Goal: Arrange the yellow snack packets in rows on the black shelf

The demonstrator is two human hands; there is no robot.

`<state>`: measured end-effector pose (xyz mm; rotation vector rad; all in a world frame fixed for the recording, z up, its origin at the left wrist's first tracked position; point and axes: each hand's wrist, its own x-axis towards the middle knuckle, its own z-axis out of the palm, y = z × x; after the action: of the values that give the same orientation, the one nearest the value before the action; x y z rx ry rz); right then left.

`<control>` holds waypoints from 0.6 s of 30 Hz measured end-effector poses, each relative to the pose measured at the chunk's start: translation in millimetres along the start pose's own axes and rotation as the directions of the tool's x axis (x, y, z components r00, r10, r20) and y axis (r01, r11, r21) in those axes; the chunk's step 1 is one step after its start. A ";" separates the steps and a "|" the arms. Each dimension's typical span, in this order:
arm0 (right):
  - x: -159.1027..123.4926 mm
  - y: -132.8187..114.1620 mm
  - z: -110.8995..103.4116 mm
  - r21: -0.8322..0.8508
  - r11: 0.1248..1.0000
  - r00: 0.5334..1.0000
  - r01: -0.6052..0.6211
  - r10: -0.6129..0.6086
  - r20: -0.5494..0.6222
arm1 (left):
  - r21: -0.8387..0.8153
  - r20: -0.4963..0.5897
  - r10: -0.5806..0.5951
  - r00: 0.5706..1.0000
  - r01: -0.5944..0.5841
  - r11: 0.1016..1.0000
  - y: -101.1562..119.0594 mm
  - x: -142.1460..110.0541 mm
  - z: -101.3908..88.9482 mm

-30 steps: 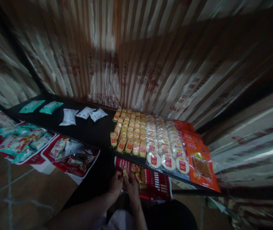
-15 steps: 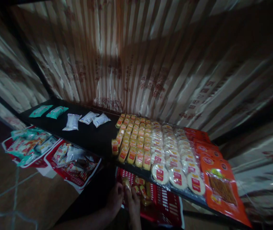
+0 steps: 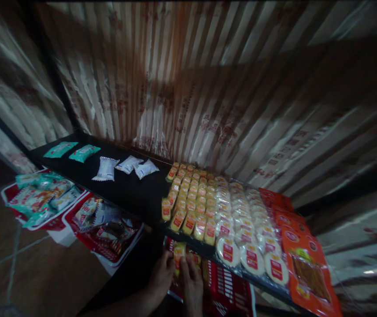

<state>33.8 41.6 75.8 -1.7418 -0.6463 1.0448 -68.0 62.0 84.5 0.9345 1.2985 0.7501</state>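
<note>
Both hands meet at the bottom centre, below the front edge of a dark shelf (image 3: 132, 189). My left hand (image 3: 160, 278) and my right hand (image 3: 192, 284) are closed together on a small yellow snack packet (image 3: 178, 254) with a red label. They hold it over a red basket (image 3: 228, 286) that has more of these packets inside. On the shelf just above lie rows of yellow packets (image 3: 188, 202), then rows of round white packets (image 3: 241, 220), then orange packets (image 3: 304, 264) at the right.
Further left on the shelf lie three white packets (image 3: 125, 166) and two teal ones (image 3: 72, 151). Two red baskets of mixed snacks (image 3: 69, 207) sit on the floor at the left. A striped plastic sheet (image 3: 208, 88) covers the wall behind.
My hands have lifted the yellow packet from the basket toward the shelf's front edge. The camera has tilted up and shifted left.
</note>
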 end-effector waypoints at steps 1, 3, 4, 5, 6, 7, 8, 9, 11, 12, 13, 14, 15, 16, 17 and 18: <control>2.1 -4.4 -0.9 -0.003 1.000 1.000 0.004 -0.004 0.006 | -0.001 -0.005 0.007 1.000 -0.007 1.000 4.3 -0.4 0.7; 6.2 -14.1 -1.3 -0.007 0.999 0.999 0.035 -0.035 0.032 | 0.024 -0.037 0.013 0.999 -0.012 1.000 12.8 0.5 1.0; 7.8 -19.6 -0.4 -0.006 0.998 0.997 0.058 -0.058 0.044 | 0.039 -0.059 0.019 0.998 -0.016 0.999 16.9 1.7 0.3; 9.1 -25.6 1.4 -0.002 0.997 0.996 0.078 -0.078 0.049 | 0.049 -0.077 0.036 0.996 -0.033 0.998 21.0 3.2 -1.1; 10.0 -31.9 4.1 0.011 0.995 0.994 0.096 -0.096 0.057 | 0.051 -0.088 0.067 0.994 -0.063 0.997 25.3 5.1 -3.3; 10.5 -38.4 7.5 0.026 0.994 0.992 0.106 -0.108 0.071 | 0.048 -0.095 0.107 0.990 -0.103 0.994 30.0 7.0 -6.2; 11.0 -44.9 11.6 0.041 0.993 0.989 0.115 -0.118 0.084 | 0.040 -0.094 0.153 0.984 -0.149 0.988 35.2 8.8 -9.8; 11.3 -51.3 16.2 0.045 0.992 0.986 0.120 -0.124 0.111 | 0.031 -0.094 0.198 0.976 -0.196 0.980 40.8 10.6 -13.9; 12.3 -63.3 26.2 0.034 0.987 0.978 0.155 -0.158 0.136 | 0.021 -0.103 0.255 0.962 -0.254 0.967 52.5 13.6 -23.0; 13.0 -68.8 31.2 0.022 0.985 0.972 0.173 -0.174 0.155 | 0.018 -0.110 0.268 0.957 -0.267 0.963 58.3 15.1 -27.7; 13.8 -74.0 36.1 0.015 0.981 0.971 0.194 -0.194 0.139 | 0.016 -0.116 0.274 0.955 -0.274 0.962 63.5 16.7 -32.3; 14.8 -78.9 40.8 0.002 0.975 0.967 0.223 -0.221 0.127 | 0.009 -0.124 0.278 0.953 -0.279 0.960 68.2 18.6 -36.7; 15.9 -83.5 45.3 -0.017 0.965 0.956 0.260 -0.255 0.143 | 0.002 -0.133 0.280 0.951 -0.282 0.959 72.0 20.8 -41.0; 17.1 -87.8 49.7 -0.032 0.954 0.944 0.297 -0.289 0.158 | -0.003 -0.146 0.281 0.949 -0.284 0.959 75.2 23.6 -45.1; 18.5 -91.8 53.9 -0.044 0.942 0.930 0.332 -0.319 0.184 | -0.003 -0.164 0.279 0.946 -0.283 0.959 77.8 26.7 -49.1; 20.1 -95.7 58.0 -0.055 0.933 0.918 0.355 -0.337 0.208 | 0.001 -0.184 0.276 0.943 -0.281 0.960 80.0 30.3 -53.1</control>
<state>-3.4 121.9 147.1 -1.5366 -1.1013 0.9520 -112.4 132.6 141.0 1.0619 1.3256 1.0915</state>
